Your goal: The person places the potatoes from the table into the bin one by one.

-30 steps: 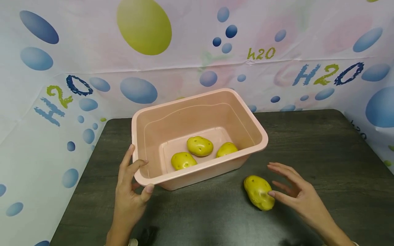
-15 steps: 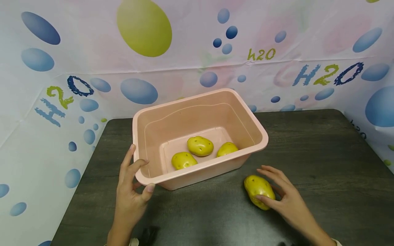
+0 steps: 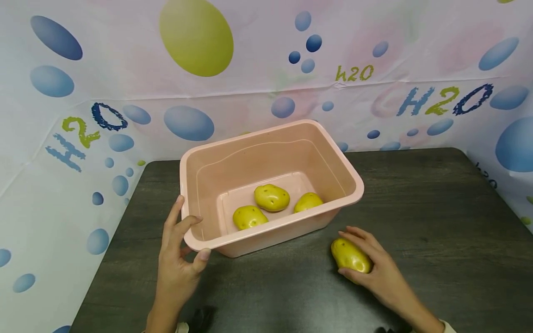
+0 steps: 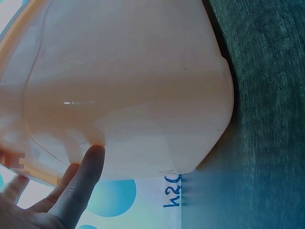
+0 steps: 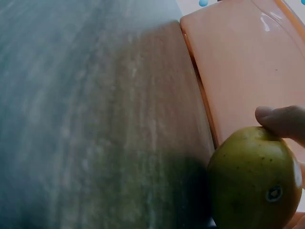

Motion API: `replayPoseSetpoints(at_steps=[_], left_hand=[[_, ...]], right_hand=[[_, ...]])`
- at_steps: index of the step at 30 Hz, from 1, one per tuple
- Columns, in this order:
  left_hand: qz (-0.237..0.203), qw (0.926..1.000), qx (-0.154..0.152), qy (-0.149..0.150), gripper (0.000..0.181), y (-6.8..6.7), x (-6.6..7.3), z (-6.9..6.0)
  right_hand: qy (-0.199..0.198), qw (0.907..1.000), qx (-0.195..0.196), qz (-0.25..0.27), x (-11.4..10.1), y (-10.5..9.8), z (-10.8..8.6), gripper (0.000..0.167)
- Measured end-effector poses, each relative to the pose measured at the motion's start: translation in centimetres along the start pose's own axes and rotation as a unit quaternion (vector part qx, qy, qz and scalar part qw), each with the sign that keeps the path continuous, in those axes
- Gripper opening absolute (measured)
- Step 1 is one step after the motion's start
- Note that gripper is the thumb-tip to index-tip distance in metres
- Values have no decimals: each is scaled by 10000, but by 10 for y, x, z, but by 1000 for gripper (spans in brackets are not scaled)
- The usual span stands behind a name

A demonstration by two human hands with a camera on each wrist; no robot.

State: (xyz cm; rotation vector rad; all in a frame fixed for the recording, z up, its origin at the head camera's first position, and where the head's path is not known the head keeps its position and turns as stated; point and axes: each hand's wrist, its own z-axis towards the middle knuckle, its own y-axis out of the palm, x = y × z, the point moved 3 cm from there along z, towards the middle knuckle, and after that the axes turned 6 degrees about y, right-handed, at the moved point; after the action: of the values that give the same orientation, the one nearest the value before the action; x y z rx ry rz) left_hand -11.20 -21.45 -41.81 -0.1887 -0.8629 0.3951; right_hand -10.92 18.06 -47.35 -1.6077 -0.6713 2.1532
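A pink plastic basin point(image 3: 266, 231) stands at an angle on the dark table. Inside it lie three yellow potatoes, one at the left point(image 3: 249, 217), one in the middle point(image 3: 271, 198) and one at the right, partly hidden by the near wall. My left hand point(image 3: 176, 263) holds the basin's near left corner, with a finger over the rim and the thumb at the front. In front of the basin, my right hand point(image 3: 376, 263) grips another potato point(image 3: 350, 255) between thumb and fingers. That potato appears in the right wrist view beside the basin wall, with the thumb point(image 5: 281, 119) on its top.
The dark wood-look table point(image 3: 437, 208) stretches to both sides of the basin. A white sheet point(image 3: 258, 55) printed with blue and green ovals hangs behind and at the sides. Small dark objects point(image 3: 201, 319) show near the bottom edge, too unclear to name.
My right hand has moved left onto the potato in front of the basin and now grips it with thumb and fingers. The left hand and the basin have stayed in place.
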Motion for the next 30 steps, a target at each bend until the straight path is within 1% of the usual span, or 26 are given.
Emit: replayPoseSetpoints(at_steps=[5, 10, 16, 20, 24, 30], left_hand=[[-11, 10000, 0, -22, 60, -1, 0, -1], [18, 10000, -4, -56, 61, -1, 1, 0], [25, 10000, -13, -34, 61, -1, 2, 1], [54, 10000, -26, -66, 61, -2, 3, 2], [32, 9999, -18, -96, 61, -2, 3, 2], [57, 9998, -30, -187, 61, -2, 6, 3]], right_hand=[[-137, 9998, -54, -162, -2, 3, -1, 74], [-307, 9985, -79, -448, -3, 5, -3, 74], [-345, 9971, -33, -683, -5, 5, -5, 71], [-377, 9969, -6, -685, -5, 4, -6, 70], [-488, 9972, -9, -575, -8, 0, -6, 69], [-556, 9975, -171, -401, -14, -10, -7, 68]])
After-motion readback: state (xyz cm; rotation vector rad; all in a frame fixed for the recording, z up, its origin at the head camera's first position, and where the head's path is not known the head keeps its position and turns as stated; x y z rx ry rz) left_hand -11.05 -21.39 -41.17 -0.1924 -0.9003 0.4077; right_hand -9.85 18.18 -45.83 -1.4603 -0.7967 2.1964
